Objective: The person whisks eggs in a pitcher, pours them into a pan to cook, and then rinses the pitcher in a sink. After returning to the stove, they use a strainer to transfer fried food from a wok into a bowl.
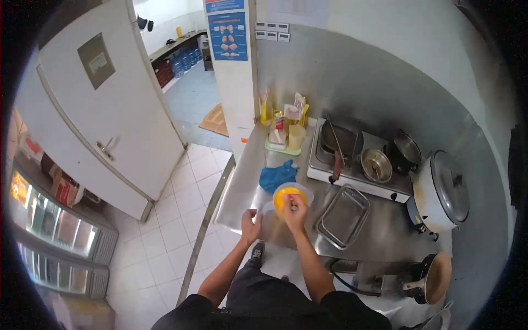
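A round bowl with bright yellow-orange contents (281, 197) stands near the front of the steel counter. Over it is my right hand (295, 212), its fingers pinched together; whatever they hold is too small to make out. My left hand (252, 225) is at the counter's front edge, left of the bowl, with fingers curled but apart and nothing visible in them. A clear container (269, 210), partly hidden, lies between my hands. Just behind the bowl is a crumpled blue cloth (277, 176). An empty metal tray (345, 216) rests to the right.
A stove (352, 186) bears pans and a small pot (377, 165). Right of it stands a large lidded cooker (437, 192). Packets and a jug (296, 137) stand at the back left. A pan (437, 278) is at the lower right.
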Demonstrator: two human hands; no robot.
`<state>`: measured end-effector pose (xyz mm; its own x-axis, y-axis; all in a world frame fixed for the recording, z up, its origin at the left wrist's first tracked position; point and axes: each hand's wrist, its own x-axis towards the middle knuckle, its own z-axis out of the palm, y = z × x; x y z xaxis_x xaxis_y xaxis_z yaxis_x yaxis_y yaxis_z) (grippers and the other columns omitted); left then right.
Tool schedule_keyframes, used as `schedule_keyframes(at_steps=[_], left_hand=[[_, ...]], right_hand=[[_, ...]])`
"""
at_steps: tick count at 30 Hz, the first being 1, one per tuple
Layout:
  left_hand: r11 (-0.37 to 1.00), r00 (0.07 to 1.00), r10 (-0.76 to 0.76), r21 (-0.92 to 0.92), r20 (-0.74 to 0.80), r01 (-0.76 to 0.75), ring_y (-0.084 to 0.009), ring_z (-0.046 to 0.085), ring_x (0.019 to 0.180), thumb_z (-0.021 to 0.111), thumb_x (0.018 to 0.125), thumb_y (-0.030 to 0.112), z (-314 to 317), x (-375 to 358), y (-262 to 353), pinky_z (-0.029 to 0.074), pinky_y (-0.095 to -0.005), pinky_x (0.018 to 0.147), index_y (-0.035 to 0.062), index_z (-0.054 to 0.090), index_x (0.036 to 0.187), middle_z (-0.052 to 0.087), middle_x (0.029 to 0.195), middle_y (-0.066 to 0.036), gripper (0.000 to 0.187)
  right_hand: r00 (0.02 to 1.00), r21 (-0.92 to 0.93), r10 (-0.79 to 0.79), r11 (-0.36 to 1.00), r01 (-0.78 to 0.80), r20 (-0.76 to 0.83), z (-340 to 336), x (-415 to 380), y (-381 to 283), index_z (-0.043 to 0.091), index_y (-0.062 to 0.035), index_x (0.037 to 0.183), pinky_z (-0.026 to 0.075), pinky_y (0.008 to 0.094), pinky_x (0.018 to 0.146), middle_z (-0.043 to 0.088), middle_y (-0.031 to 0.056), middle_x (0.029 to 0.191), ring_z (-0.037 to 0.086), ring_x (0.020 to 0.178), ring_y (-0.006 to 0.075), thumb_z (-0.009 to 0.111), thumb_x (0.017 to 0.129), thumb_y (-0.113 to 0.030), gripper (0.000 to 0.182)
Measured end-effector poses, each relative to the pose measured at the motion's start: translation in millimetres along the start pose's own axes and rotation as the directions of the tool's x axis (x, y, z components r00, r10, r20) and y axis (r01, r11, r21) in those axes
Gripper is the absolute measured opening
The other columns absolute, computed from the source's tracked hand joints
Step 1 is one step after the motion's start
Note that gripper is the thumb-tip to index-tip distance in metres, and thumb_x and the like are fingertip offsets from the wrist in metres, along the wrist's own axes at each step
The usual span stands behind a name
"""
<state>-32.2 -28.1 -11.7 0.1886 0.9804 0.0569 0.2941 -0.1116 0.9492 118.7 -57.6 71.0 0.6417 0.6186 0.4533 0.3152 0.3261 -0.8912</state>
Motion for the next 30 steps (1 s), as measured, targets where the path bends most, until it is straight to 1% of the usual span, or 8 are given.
schedule_keyframes(at_steps=[2, 9, 13, 15, 17, 19, 26, 30], left_hand=[[0.932, 0.95, 0.309, 0.215, -0.045, -0.293, -0.0308, 0.06, 0.082, 0.052, 0.09, 0.029, 21.5, 42.6, -15.9, 0.046, -0.0386, 0.073, -0.002, 0.055, 0.097, 0.061, 0.088, -0.018, 0.032], [0.996, 0.853, 0.01, 0.068, 0.522, -0.053, -0.0428, 0.056, 0.085, 0.035, 0.095, 0.034, 27.5, 71.8, -22.6, 0.044, -0.048, 0.072, -0.0016, 0.053, 0.098, 0.058, 0.087, -0.027, 0.04], [0.989, 0.81, 0.143, -0.1, 0.569, -0.105, -0.0402, 0.057, 0.083, 0.038, 0.095, 0.03, 23.2, 72.4, -22.4, 0.042, -0.0497, 0.067, -0.0021, 0.053, 0.109, 0.059, 0.088, -0.025, 0.039], [0.874, 0.818, 0.343, 0.161, 0.461, -0.458, -0.0378, 0.056, 0.079, 0.04, 0.094, 0.029, 30.8, 58.3, -40.5, 0.041, -0.0495, 0.064, -0.0025, 0.053, 0.113, 0.058, 0.089, -0.025, 0.04], [0.993, 0.83, -0.032, 0.112, 0.556, -0.037, -0.0393, 0.052, 0.059, 0.041, 0.093, 0.03, 40.0, 70.5, -44.2, 0.039, -0.0479, 0.056, -0.0042, 0.06, 0.087, 0.054, 0.065, -0.025, 0.039], [0.914, 0.853, 0.386, -0.02, 0.351, -0.405, -0.0423, 0.052, 0.054, 0.037, 0.095, 0.031, 38.0, 60.7, -46.8, 0.037, -0.0482, 0.053, -0.0035, 0.058, 0.076, 0.05, 0.059, -0.027, 0.045], [0.995, 0.867, 0.082, 0.007, 0.492, -0.098, -0.0465, 0.053, 0.065, 0.031, 0.096, 0.034, 32.4, 71.2, -13.0, 0.039, -0.0485, 0.057, -0.0034, 0.057, 0.076, 0.052, 0.067, -0.029, 0.05], [0.999, 0.876, 0.041, -0.038, 0.48, -0.027, -0.0471, 0.053, 0.069, 0.03, 0.096, 0.034, 39.7, 70.9, -21.7, 0.038, -0.0498, 0.06, -0.0036, 0.057, 0.076, 0.052, 0.07, -0.03, 0.051]], right_hand=[[0.923, 0.181, 0.19, 0.974, -0.135, -0.335, 1.3, 15.6, 15.6, 0.049, -0.0048, 0.058, 0.036, 0.0228, 0.045, 0.041, 0.0009, 0.05, 0.041, 0.045, 0.0076, 0.052, 0.089, -0.019, 0.034], [0.933, 0.4, 0.303, 0.893, -0.207, -0.194, -5.6, 49.2, 16.7, 0.037, -0.0092, 0.052, 0.033, 0.0251, 0.042, 0.033, -0.0003, 0.046, 0.035, 0.041, 0.0094, 0.04, 0.087, -0.017, 0.036], [0.983, -0.129, -0.042, 0.991, 0.019, -0.179, -11.1, 32.0, 76.4, 0.037, -0.0115, 0.055, 0.037, 0.028, 0.046, 0.036, 0.0008, 0.047, 0.037, 0.042, 0.0143, 0.041, 0.088, -0.018, 0.034], [0.964, 0.47, 0.204, 0.877, -0.101, -0.173, -7.0, 56.3, 24.7, 0.03, -0.0127, 0.057, 0.028, 0.0263, 0.043, 0.029, -0.0008, 0.048, 0.024, 0.042, 0.0101, 0.04, 0.091, -0.02, 0.036], [0.993, 0.407, 0.041, 0.914, 0.008, -0.113, -14.5, 67.9, -11.1, 0.028, -0.0127, 0.056, 0.027, 0.0259, 0.044, 0.028, -0.0008, 0.048, 0.023, 0.043, 0.0105, 0.037, 0.091, -0.025, 0.038], [0.985, 0.31, 0.087, 0.95, -0.038, -0.146, -12.2, 56.8, 8.6, 0.028, -0.0124, 0.056, 0.028, 0.0268, 0.044, 0.028, -0.0007, 0.048, 0.024, 0.043, 0.0109, 0.036, 0.091, -0.024, 0.038], [0.989, 0.345, -0.072, 0.932, 0.113, -0.132, -19.0, 31.6, 5.5, 0.029, -0.0111, 0.054, 0.026, 0.0302, 0.043, 0.026, -0.0007, 0.048, 0.025, 0.043, 0.0111, 0.034, 0.09, -0.016, 0.037], [0.959, -0.338, -0.272, 0.912, 0.232, -0.077, -18.2, 23.8, 11.4, 0.045, -0.0053, 0.058, 0.039, 0.0321, 0.048, 0.05, 0.0052, 0.054, 0.05, 0.049, 0.0189, 0.051, 0.082, -0.012, 0.026]])
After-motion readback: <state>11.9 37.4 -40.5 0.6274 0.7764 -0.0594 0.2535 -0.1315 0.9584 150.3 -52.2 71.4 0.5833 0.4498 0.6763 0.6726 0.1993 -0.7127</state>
